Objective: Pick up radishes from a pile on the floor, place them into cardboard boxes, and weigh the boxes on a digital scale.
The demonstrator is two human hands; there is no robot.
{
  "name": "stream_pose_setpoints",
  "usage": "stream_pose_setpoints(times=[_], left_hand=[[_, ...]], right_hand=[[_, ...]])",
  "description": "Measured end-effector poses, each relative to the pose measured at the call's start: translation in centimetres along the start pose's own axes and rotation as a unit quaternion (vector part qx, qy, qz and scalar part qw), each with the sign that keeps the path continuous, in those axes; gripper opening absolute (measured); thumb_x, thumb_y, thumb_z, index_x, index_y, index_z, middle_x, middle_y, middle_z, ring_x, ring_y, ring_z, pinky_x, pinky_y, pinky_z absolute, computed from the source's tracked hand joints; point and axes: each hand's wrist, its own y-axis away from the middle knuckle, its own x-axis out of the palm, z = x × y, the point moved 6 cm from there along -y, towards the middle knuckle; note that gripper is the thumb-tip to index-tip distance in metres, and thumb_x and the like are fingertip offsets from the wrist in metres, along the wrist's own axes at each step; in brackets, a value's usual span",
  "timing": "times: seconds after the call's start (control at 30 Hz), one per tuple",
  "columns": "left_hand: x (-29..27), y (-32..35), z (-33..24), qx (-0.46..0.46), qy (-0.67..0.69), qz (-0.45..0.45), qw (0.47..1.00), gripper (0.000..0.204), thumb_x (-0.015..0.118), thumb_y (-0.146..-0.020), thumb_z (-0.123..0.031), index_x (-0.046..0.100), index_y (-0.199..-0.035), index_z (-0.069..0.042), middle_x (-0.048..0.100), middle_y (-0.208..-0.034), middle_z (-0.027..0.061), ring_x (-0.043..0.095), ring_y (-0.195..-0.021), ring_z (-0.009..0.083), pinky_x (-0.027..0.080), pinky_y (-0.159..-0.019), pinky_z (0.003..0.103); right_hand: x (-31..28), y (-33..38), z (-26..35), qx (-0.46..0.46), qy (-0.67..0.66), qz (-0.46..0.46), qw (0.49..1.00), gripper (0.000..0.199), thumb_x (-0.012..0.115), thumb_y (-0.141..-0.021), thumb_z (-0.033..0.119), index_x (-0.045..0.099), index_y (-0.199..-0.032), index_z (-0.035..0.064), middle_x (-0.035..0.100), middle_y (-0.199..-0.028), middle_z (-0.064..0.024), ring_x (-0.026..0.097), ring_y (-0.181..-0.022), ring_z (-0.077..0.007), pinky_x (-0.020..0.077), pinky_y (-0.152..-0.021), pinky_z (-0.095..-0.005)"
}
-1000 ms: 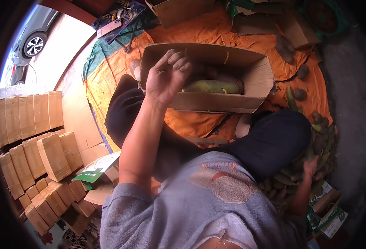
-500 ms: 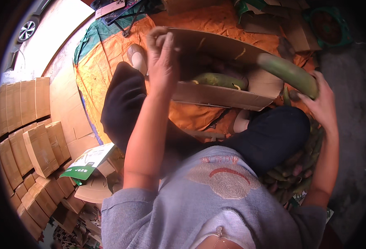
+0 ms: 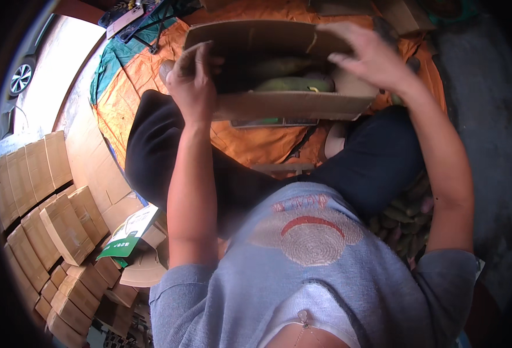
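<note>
An open cardboard box (image 3: pixel 290 107) stands in front of me. Inside lies a long green gourd (image 3: pixel 293 85) along the near wall, with a darker long gourd (image 3: pixel 282 66) behind it in shadow. My left hand (image 3: pixel 192 81) has its bent fingers on the box's left end, partly blurred. Over the right end, my right hand (image 3: pixel 372 55) is open, its fingers apart and nothing between them. The box's deeper contents are too dark to make out.
An orange tarp (image 3: pixel 256 145) spreads under the box. A flat device (image 3: pixel 273 122) with a green strip shows below its near wall. Cardboard boxes (image 3: pixel 67 229) are stacked at left. Several green vegetables (image 3: pixel 404 217) are heaped beside my right leg. A pink phone (image 3: pixel 125 22) lies at the far left.
My right hand has moved left over the box and let go of the long green gourd. A second gourd now shows inside. My left hand stays at the box's left end.
</note>
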Motion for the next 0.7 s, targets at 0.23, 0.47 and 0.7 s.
stream_pose_setpoints(times=[0.23, 0.47, 0.7], left_hand=[[3.4, 2.1, -3.2, 0.279, -0.217, -0.015, 0.935, 0.038, 0.055, -0.092, 0.001, 0.061, -0.129, -0.007, 0.072, -0.11, 0.0103, 0.067, -0.104, 0.0248, 0.049, -0.093, 0.036], [5.5, 4.4, -5.3, 0.352, -0.347, 0.057, 0.867, 0.016, 0.062, -0.095, -0.013, 0.075, -0.098, -0.005, 0.073, -0.111, 0.0079, 0.062, -0.114, 0.0276, 0.044, -0.1, 0.04], [7.0, 6.7, -6.1, 0.343, -0.323, 0.068, 0.879, 0.033, 0.061, -0.096, -0.015, 0.063, -0.127, -0.004, 0.06, -0.136, 0.0144, 0.052, -0.129, 0.0315, 0.04, -0.108, 0.041]], right_hand=[[-9.9, 26.0, -14.3, 0.323, -0.099, -0.334, 0.88, 0.038, 0.064, -0.098, 0.017, 0.059, -0.131, -0.0002, 0.066, -0.124, -0.0119, 0.062, -0.117, -0.0195, 0.0468, -0.101, -0.0316], [16.9, 55.6, -17.3, 0.578, -0.118, -0.113, 0.799, 0.035, 0.056, -0.092, 0.002, 0.061, -0.126, -0.0025, 0.068, -0.121, -0.0182, 0.064, -0.116, -0.0266, 0.0458, -0.102, -0.0362], [38.5, 70.1, -8.2, 0.388, -0.105, 0.052, 0.914, 0.027, 0.059, -0.092, 0.02, 0.069, -0.109, 0.0006, 0.07, -0.101, -0.0214, 0.068, -0.096, -0.0338, 0.0528, -0.086, -0.0433]])
